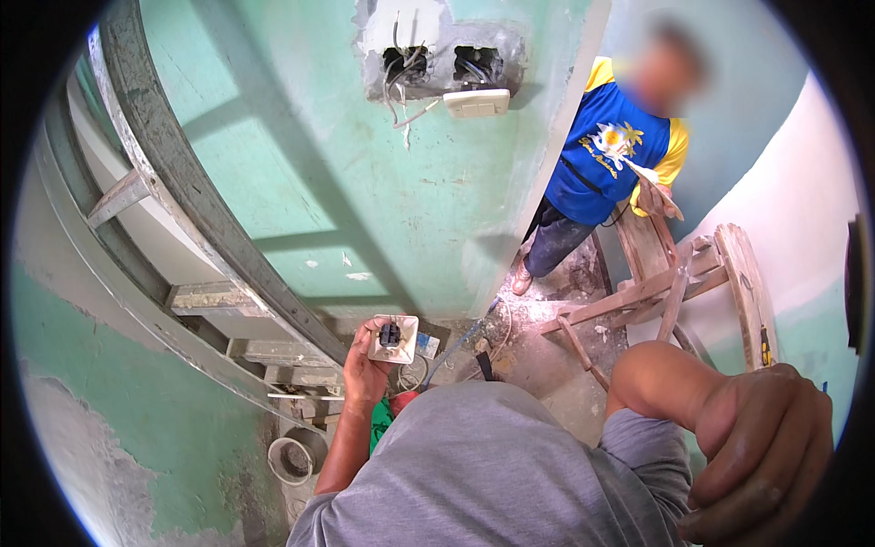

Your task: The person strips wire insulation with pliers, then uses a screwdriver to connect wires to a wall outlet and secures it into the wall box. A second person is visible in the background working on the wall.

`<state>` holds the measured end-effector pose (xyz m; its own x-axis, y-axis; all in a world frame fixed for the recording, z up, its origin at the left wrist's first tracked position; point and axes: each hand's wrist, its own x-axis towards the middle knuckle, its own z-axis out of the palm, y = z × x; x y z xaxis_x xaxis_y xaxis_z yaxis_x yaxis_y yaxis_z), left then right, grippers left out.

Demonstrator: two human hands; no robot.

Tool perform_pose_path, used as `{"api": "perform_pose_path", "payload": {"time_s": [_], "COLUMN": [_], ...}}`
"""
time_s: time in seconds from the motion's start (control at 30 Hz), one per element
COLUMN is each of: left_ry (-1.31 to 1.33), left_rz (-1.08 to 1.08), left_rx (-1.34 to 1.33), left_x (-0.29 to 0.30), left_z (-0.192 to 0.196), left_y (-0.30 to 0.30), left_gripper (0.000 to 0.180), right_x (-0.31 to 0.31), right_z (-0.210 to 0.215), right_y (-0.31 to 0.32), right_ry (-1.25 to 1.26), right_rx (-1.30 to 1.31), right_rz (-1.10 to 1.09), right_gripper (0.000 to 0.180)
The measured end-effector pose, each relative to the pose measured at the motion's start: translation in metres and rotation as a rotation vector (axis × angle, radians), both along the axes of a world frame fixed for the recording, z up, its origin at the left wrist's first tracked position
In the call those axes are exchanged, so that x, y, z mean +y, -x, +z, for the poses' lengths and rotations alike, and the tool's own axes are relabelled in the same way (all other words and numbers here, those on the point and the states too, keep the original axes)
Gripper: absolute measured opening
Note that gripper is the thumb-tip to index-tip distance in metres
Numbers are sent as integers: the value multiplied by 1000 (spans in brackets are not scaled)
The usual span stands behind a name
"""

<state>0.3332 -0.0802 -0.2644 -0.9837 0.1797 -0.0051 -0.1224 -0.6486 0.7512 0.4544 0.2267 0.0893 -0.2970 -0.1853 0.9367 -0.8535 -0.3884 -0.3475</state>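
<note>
My left hand (366,369) is closed on the edge of a white square switch or socket plate (407,339), held low in front of the wall. A black module sits in the middle of the plate. My right hand (761,447) is raised close to the camera at the lower right, its fingers curled; what they hold, if anything, is hidden. A small yellow and black tool (766,351) shows just beyond its knuckles, and I cannot tell whether the hand touches it. On the green wall, a white faceplate (477,103) hangs beneath two cut-out boxes with loose wires (401,68).
A metal ladder (173,182) leans along the left side. Another person (602,155) in a blue and yellow shirt stands at the right, holding a flat pale tool. Wooden trestles (674,283) stand beside that person. A bucket (292,460) sits at lower left.
</note>
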Motion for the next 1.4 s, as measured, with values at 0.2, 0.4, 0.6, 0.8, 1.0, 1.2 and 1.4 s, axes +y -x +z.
{"api": "perform_pose_path", "payload": {"time_s": [0.2, 0.4, 0.6, 0.8, 1.0, 1.2, 1.4], "left_ry": [-8, -33, -29, -14, -9, -21, -33], "left_rz": [-63, -61, -60, -27, 6, 41, 93], "left_rx": [-6, -43, -38, -51, -33, -11, -10], "left_x": [4, -1, -6, -12, -15, -21, -32], "left_z": [1, 0, 2, -2, 0, 1, -3], "left_y": [2, -4, -5, -13, -17, -21, -28], "left_gripper": [41, 40, 41, 40, 39, 40, 40], "right_x": [-21, 1, 14, -33, -64, -83, -97], "right_z": [6, -2, -43, -101, -114, -121, -129], "right_y": [19, 49, 76, 136, 195, 238, 251], "right_ry": [-15, -172, -242, -203, -197, -141, -168], "right_rx": [165, 150, -38, -483, -668, -722, -721], "right_rz": [14, 203, 17, -574, -453, -366, -322], "right_gripper": [24, 17, 23, 11, 58, 67, 61]}}
